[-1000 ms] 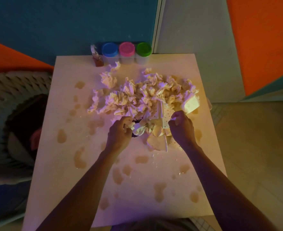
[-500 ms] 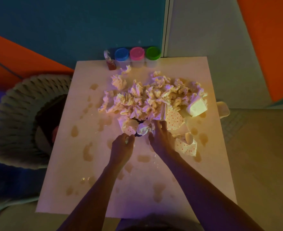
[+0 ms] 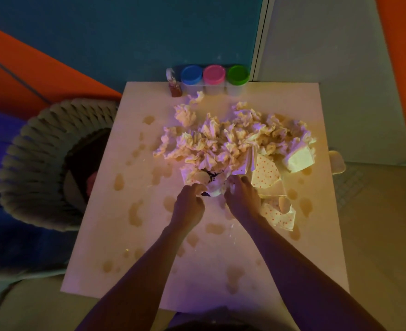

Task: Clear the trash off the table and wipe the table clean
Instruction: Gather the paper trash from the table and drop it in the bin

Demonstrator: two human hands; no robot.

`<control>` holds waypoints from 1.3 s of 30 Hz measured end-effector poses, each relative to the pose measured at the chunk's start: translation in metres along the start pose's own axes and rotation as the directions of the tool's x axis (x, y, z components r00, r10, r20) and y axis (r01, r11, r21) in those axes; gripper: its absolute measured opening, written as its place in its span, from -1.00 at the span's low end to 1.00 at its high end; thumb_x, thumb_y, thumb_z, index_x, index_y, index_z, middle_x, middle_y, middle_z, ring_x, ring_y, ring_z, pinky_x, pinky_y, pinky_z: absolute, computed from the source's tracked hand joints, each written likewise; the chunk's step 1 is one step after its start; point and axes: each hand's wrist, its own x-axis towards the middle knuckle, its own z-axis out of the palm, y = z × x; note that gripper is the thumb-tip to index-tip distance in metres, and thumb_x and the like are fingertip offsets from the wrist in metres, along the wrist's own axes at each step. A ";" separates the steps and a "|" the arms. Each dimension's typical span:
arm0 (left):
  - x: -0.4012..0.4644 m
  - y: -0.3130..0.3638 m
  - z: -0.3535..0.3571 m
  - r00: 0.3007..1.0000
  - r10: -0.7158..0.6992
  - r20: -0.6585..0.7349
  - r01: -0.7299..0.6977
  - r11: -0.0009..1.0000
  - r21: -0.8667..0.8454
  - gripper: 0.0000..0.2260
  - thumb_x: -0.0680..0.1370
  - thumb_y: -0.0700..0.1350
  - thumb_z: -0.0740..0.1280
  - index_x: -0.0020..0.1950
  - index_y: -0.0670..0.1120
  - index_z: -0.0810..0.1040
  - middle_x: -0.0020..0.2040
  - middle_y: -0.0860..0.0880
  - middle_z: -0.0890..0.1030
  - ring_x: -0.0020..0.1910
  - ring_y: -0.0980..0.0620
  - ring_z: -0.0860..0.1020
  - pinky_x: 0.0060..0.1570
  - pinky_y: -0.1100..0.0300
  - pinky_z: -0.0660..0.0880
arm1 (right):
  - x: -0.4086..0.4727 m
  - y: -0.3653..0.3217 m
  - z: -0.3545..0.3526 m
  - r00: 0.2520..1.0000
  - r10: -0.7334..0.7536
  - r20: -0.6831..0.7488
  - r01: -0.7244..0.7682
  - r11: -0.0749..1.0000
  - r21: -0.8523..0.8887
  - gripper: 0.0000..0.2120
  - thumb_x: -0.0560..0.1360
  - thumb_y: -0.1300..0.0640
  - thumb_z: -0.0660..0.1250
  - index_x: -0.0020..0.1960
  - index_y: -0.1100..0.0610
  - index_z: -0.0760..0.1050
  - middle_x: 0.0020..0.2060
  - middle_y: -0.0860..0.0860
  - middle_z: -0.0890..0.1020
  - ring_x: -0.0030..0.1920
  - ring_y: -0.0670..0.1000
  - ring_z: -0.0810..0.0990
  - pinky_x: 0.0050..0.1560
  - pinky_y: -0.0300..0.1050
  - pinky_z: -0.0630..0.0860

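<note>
A heap of crumpled white tissues (image 3: 230, 139) covers the far middle of the pale square table (image 3: 149, 271). Dotted paper napkins (image 3: 265, 174) and a folded white pad (image 3: 298, 160) lie at the heap's right side. Brown spill stains (image 3: 135, 213) dot the tabletop. My left hand (image 3: 188, 207) and my right hand (image 3: 243, 199) meet at the heap's near edge, both pinching a crumpled wad of tissue (image 3: 215, 188) between them. A small dark object under the wad is mostly hidden.
A woven round basket (image 3: 34, 163) with a dark inside stands left of the table. Three tubs with blue (image 3: 191, 74), pink (image 3: 213, 74) and green (image 3: 238, 74) lids and a small brown bottle (image 3: 174, 88) line the far edge. A pale object (image 3: 336, 161) lies on the floor, right.
My right hand has moved left from the dotted napkins to the wad beside my left hand. The camera view has shifted, so the basket shows more fully.
</note>
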 end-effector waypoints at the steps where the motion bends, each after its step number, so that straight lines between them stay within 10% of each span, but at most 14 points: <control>1: 0.004 0.003 0.001 1.000 0.022 -0.002 -0.022 1.000 0.005 -0.67 0.56 -0.27 0.24 0.27 -0.03 0.57 0.22 -0.10 0.57 0.20 -0.10 0.57 0.15 0.09 0.51 | -0.002 -0.001 -0.002 1.000 0.019 -0.003 -0.019 0.999 0.048 -0.66 0.46 0.11 0.37 0.23 0.04 0.52 0.14 0.09 0.55 0.05 0.27 0.60 -0.07 0.08 0.56; 13: 0.032 -0.006 0.033 0.976 0.190 0.110 -0.211 0.951 0.227 -0.60 0.56 -0.04 0.30 0.41 0.11 0.46 0.25 -0.07 0.47 0.21 -0.12 0.49 0.14 0.01 0.53 | -0.038 0.003 -0.027 0.959 0.284 -0.010 -0.250 0.859 0.448 -0.69 0.39 -0.05 0.15 -0.27 0.18 0.49 -0.35 0.06 0.59 -0.21 0.16 0.54 -0.20 0.02 0.45; 18: 0.037 -0.009 0.020 0.981 0.116 -0.153 -0.097 0.988 0.122 -0.65 0.53 -0.12 0.37 0.31 -0.04 0.48 0.28 -0.11 0.41 0.19 -0.20 0.48 0.05 -0.08 0.56 | -0.044 -0.001 -0.038 0.933 0.351 0.080 -0.348 0.824 0.448 -0.70 0.50 -0.02 0.34 -0.37 0.06 0.51 -0.46 -0.08 0.57 -0.32 0.00 0.50 -0.25 -0.10 0.39; 25: 0.070 -0.023 0.000 0.987 0.001 -0.160 0.025 0.987 0.159 -0.55 0.56 -0.09 0.34 0.43 -0.08 0.36 0.31 -0.16 0.41 0.24 -0.25 0.45 0.07 -0.11 0.50 | -0.046 -0.006 -0.031 0.903 0.424 0.074 -0.402 0.769 0.497 -0.86 0.37 0.18 0.44 -0.29 0.22 0.53 -0.46 -0.03 0.63 -0.40 -0.02 0.52 -0.31 -0.17 0.42; 39: 0.073 -0.049 -0.018 0.987 0.031 -0.160 -0.056 0.987 -0.151 -0.79 0.48 -0.06 0.42 0.12 0.03 0.63 -0.09 0.03 0.69 -0.10 0.04 0.65 -0.07 0.16 0.54 | 0.011 -0.068 -0.009 0.997 0.081 0.003 -0.081 0.986 0.144 -0.50 0.39 0.29 0.35 0.28 -0.05 0.51 0.23 -0.01 0.44 0.08 0.06 0.56 -0.06 -0.14 0.43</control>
